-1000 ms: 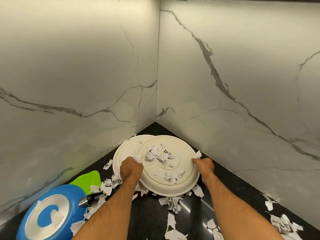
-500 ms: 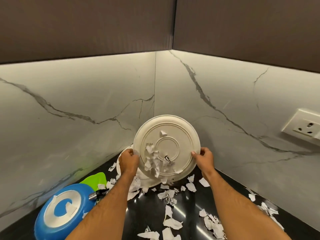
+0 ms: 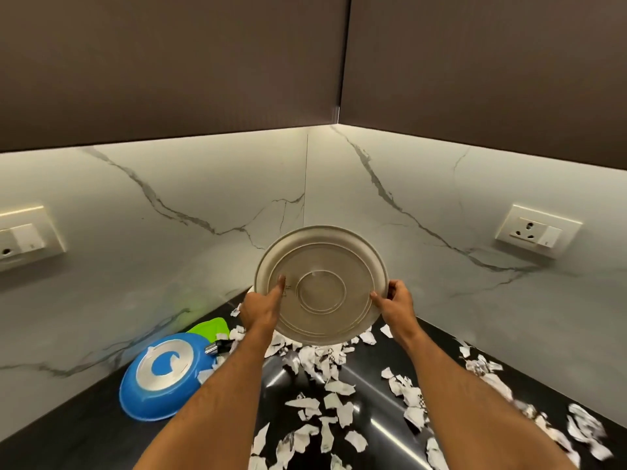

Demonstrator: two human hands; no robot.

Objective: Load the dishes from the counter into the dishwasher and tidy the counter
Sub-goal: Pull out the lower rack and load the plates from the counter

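Note:
A round cream plate (image 3: 322, 283) is held up on edge above the black counter (image 3: 88, 432), its underside facing me. My left hand (image 3: 259, 308) grips its left rim with the thumb laid on the underside. My right hand (image 3: 395, 301) grips the right rim. No paper scraps cling to the plate. Below and behind it, a second cream plate lies almost hidden by my left hand. An upside-down blue pan (image 3: 163, 374) with a silver base sits at the left, its handle (image 3: 219, 347) pointing right. A green plate (image 3: 210, 326) peeks out behind the pan.
Torn paper scraps (image 3: 322, 395) litter the counter from under the plate to the right wall. Marble walls meet in a corner behind the plate, under dark cabinets. Wall sockets (image 3: 537, 230) sit at right and a second socket (image 3: 23, 237) at left.
Both hands lifted the plate off the second plate and tipped it upright. The paper scraps slid off it onto the counter. The view pulled back and up.

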